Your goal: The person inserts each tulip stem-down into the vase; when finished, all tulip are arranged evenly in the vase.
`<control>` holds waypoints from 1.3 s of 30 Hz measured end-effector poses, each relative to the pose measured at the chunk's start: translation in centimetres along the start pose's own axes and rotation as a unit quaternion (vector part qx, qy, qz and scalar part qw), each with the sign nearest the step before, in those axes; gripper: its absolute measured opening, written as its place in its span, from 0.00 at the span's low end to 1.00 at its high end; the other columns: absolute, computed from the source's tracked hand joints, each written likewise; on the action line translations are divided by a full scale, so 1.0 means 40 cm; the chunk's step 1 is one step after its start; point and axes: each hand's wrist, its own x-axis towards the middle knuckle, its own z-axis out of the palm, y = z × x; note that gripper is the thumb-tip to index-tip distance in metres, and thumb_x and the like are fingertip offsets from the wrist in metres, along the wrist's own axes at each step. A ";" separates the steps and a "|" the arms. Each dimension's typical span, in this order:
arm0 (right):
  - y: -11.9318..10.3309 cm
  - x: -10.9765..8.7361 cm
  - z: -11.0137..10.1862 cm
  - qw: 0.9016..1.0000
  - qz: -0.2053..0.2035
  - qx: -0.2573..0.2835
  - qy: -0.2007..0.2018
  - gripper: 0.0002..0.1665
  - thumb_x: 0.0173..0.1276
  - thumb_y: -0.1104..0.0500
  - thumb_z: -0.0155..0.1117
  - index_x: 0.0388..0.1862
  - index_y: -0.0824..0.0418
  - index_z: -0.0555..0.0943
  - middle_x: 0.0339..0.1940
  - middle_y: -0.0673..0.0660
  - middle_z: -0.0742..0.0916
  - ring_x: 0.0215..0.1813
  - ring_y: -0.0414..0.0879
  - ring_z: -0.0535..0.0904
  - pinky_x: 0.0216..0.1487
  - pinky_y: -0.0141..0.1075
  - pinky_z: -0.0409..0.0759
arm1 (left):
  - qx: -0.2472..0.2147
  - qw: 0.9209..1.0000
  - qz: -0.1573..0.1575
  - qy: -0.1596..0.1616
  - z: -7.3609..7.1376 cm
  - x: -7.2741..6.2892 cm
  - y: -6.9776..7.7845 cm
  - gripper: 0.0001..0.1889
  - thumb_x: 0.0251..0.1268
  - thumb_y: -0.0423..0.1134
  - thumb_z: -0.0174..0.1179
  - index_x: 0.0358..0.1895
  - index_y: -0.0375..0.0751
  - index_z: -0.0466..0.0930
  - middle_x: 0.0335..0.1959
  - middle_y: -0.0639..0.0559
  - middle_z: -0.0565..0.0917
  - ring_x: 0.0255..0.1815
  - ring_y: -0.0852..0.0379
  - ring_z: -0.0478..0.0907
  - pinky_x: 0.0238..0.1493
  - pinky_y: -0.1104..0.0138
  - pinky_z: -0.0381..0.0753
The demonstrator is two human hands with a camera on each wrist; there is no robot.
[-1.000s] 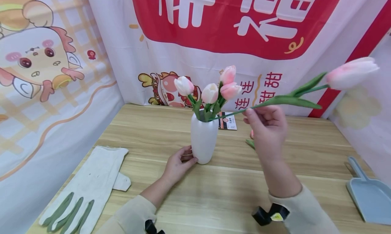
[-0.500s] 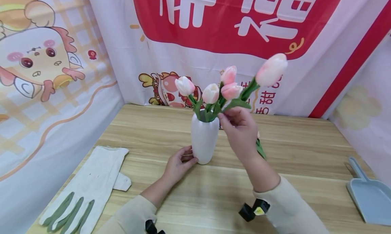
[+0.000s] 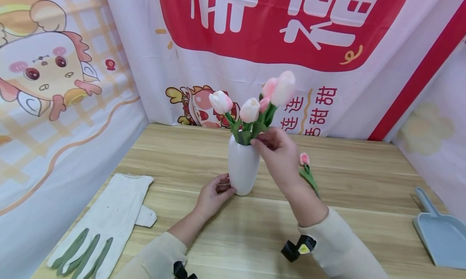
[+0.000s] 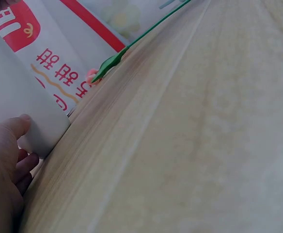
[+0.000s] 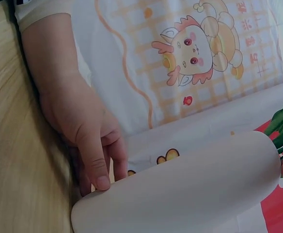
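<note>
A white vase point(image 3: 243, 170) stands upright on the wooden table, holding several pink and white artificial tulips point(image 3: 249, 110). My left hand point(image 3: 214, 196) grips the vase low on its left side; in the right wrist view its thumb and fingers lie around the base. At the vase's mouth, my right hand point(image 3: 280, 155) pinches the green stem of a pale pink tulip point(image 3: 284, 89). That bloom is slightly blurred and overlaps other blooms; its stem's lower end is hidden. Another pink tulip point(image 3: 304, 159) lies on the table behind my right forearm.
A white glove with green-lined fingers point(image 3: 103, 222) lies at the table's left. On the right is a blue-grey dustpan point(image 3: 442, 234). Printed cloth point(image 3: 225, 60) hangs behind the table and along its sides.
My right hand has moved left to the vase's mouth, and its tulip has swung from slanting far right to nearly upright among the others. My left hand stays on the vase.
</note>
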 end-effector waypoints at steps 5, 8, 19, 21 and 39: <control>0.004 -0.005 -0.009 1.000 0.006 0.001 -0.005 0.17 0.61 0.68 0.71 0.49 0.65 0.80 0.42 0.62 0.89 0.41 0.38 0.85 0.46 0.29 0.86 | 0.005 1.000 -0.006 0.003 0.003 0.003 0.003 0.24 0.60 0.28 0.66 0.60 0.28 0.74 0.51 0.32 0.83 0.50 0.38 0.84 0.53 0.55 0.85; 0.004 -0.008 -0.015 1.000 0.011 0.000 -0.003 0.17 0.61 0.67 0.71 0.49 0.64 0.80 0.42 0.61 0.89 0.42 0.39 0.85 0.47 0.29 0.85 | 0.004 1.000 -0.004 -0.002 -0.001 0.001 0.004 0.24 0.60 0.30 0.67 0.61 0.30 0.75 0.51 0.34 0.84 0.50 0.40 0.84 0.53 0.57 0.85; 0.030 -0.031 -0.060 0.997 0.066 0.034 0.021 0.15 0.61 0.70 0.69 0.46 0.66 0.78 0.36 0.51 0.89 0.38 0.34 0.84 0.42 0.26 0.85 | 0.001 1.000 0.000 -0.017 -0.007 0.001 -0.001 0.25 0.60 0.35 0.69 0.61 0.35 0.76 0.52 0.38 0.84 0.51 0.44 0.84 0.53 0.62 0.85; 0.046 -0.035 -0.079 0.996 0.069 0.041 0.034 0.14 0.60 0.72 0.68 0.44 0.66 0.79 0.32 0.42 0.87 0.37 0.33 0.83 0.40 0.25 0.84 | 0.000 1.000 -0.001 -0.017 -0.005 0.001 0.000 0.26 0.60 0.35 0.69 0.61 0.35 0.75 0.52 0.38 0.84 0.51 0.44 0.84 0.54 0.62 0.85; 0.216 -0.127 -0.313 0.967 0.220 -0.126 0.032 0.19 0.68 0.61 0.66 0.55 0.67 0.76 0.28 0.28 0.80 0.36 0.25 0.77 0.39 0.16 0.77 | 0.000 1.000 -0.008 -0.012 -0.003 0.001 -0.004 0.26 0.59 0.34 0.69 0.61 0.35 0.76 0.52 0.39 0.84 0.50 0.45 0.84 0.54 0.62 0.85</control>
